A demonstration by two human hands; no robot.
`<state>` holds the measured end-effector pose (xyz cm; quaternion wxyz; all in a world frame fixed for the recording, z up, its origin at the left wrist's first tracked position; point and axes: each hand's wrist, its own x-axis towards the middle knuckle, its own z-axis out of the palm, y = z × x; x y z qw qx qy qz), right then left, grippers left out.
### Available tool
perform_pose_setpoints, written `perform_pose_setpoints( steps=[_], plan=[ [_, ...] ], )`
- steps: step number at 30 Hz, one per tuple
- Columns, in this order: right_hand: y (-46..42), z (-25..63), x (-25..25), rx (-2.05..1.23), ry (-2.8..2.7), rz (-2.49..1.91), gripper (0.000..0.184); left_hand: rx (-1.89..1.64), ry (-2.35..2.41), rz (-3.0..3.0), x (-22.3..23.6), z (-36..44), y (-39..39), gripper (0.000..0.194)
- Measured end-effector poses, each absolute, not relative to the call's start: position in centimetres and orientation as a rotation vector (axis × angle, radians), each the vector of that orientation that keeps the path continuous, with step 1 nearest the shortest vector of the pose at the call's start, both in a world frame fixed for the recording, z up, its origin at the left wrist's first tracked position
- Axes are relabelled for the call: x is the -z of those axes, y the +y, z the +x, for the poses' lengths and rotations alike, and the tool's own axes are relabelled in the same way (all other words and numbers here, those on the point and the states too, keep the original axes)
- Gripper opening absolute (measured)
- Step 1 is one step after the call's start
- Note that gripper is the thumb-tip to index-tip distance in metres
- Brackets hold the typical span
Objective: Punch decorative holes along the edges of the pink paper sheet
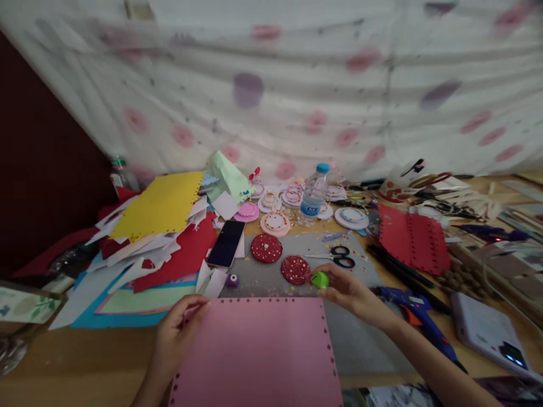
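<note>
A pink sheet (pixel 263 350) with small punched holes along its edges lies in front of me. My left hand (pixel 182 325) pinches its upper left corner between thumb and fingers. Just above the sheet's upper right corner, my right hand (pixel 343 291) grips a small green craft punch (pixel 319 280). A red dotted disc (pixel 295 269) lies right beside that punch, and a second red dotted disc (pixel 266 249) sits to its left. Near the sheet's top edge stands a small purple punch (pixel 232 280). Black-handled scissors (pixel 341 256) rest on the grey mat (pixel 356 345).
Coloured paper (pixel 161 206) is heaped at the left, beside a phone (pixel 227 243). A water bottle (pixel 314 195) stands among round paper pieces (pixel 275 223) at the back. On the right lie a red punched sheet (pixel 413 240), a blue glue gun (pixel 424 319) and a power bank (pixel 487 328).
</note>
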<state>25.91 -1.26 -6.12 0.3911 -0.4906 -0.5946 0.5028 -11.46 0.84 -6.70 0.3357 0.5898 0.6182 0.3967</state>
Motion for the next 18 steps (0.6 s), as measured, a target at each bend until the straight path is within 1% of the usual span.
perform_pose_setpoints(
  steps=[5, 10, 15, 18],
  plan=[
    [-0.3, 26.6, 7.2, -1.084, -1.389, -1.323, 0.048, -0.987, 1.551, 1.626, 8.1, -9.9, 1.4, 0.030],
    [2.2, 27.9, 7.6, -0.980, -1.466, -1.414, 0.053, -1.049, 1.564, 1.729, 8.8, -8.6, 1.7, 0.029],
    [6.6, 28.6, 8.6, -0.786, -1.675, -1.566, 0.055, -1.170, 1.612, 1.833, 7.0, -10.2, 1.4, 0.037],
    [8.8, 28.3, 9.5, -0.620, -1.831, -1.650, 0.047, -1.241, 1.704, 1.880, 5.1, -12.7, -0.5, 0.037]
  ],
)
